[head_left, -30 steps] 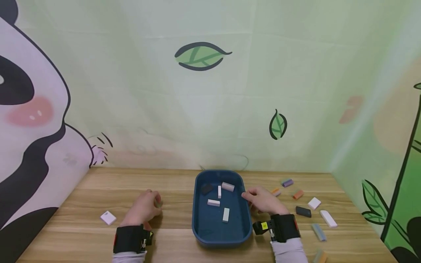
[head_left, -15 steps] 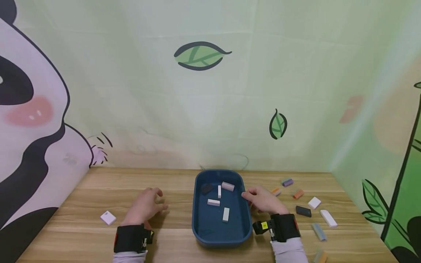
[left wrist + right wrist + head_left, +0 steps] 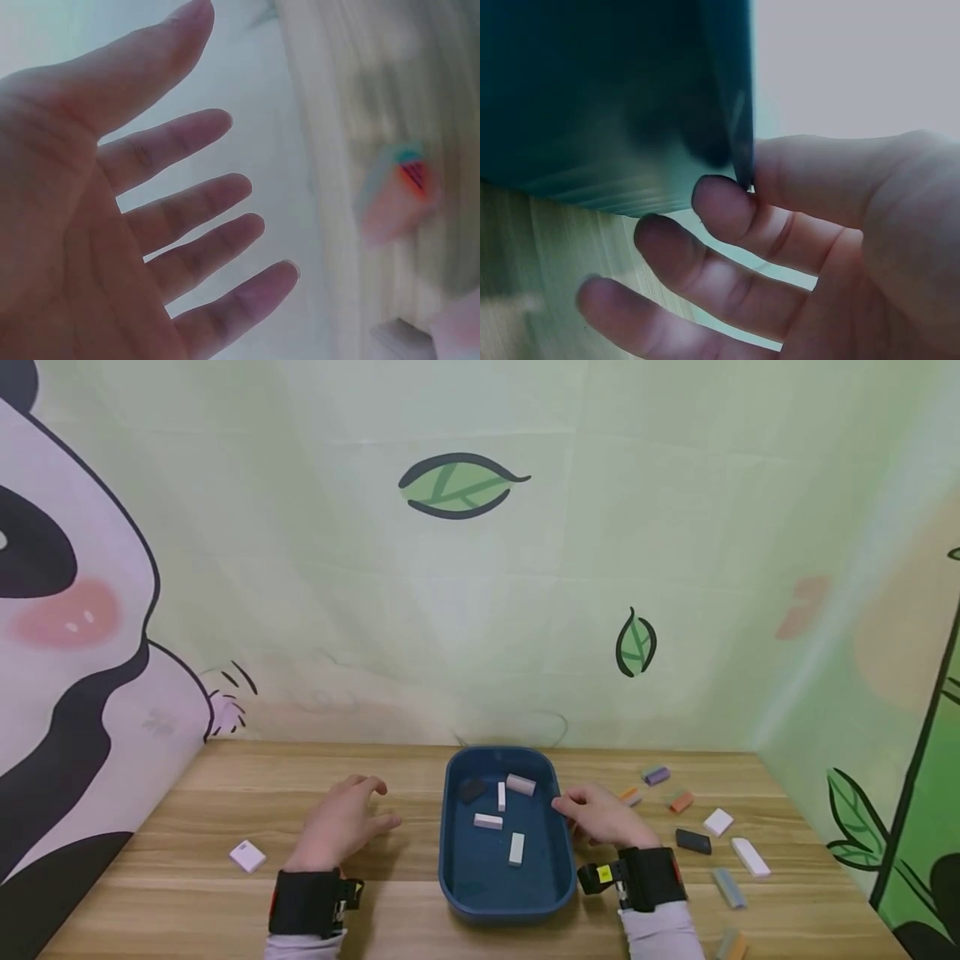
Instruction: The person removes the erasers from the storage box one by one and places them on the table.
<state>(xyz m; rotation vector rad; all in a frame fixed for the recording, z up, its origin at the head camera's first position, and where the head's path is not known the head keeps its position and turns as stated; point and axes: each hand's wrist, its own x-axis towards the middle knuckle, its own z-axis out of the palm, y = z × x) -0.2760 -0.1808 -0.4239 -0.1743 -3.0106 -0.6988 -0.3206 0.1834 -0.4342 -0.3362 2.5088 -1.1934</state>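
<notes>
My left hand (image 3: 337, 822) hovers over the table left of the bin, with nothing in its grasp. In the left wrist view its fingers (image 3: 187, 199) are straight and spread apart. My right hand (image 3: 603, 814) pinches the right rim of a dark blue plastic bin (image 3: 506, 912). The right wrist view shows the thumb on one side of the bin's wall (image 3: 592, 97) and a fingertip on the other. Inside the bin lie a dark block (image 3: 472, 790), a pinkish block (image 3: 521, 785) and several small pale blocks, one of them near the front (image 3: 517, 849).
A white square block (image 3: 247, 857) lies on the wooden table (image 3: 180, 910) at left. Several small blocks are scattered right of the bin, among them a black block (image 3: 693, 842), a long white block (image 3: 750, 857) and an orange block (image 3: 681, 802). A printed cloth (image 3: 480, 610) hangs behind.
My left hand has uncurled its fingers and moved a little right and away from me, toward the bin. The right hand keeps its pinch on the rim, and the bin stays put.
</notes>
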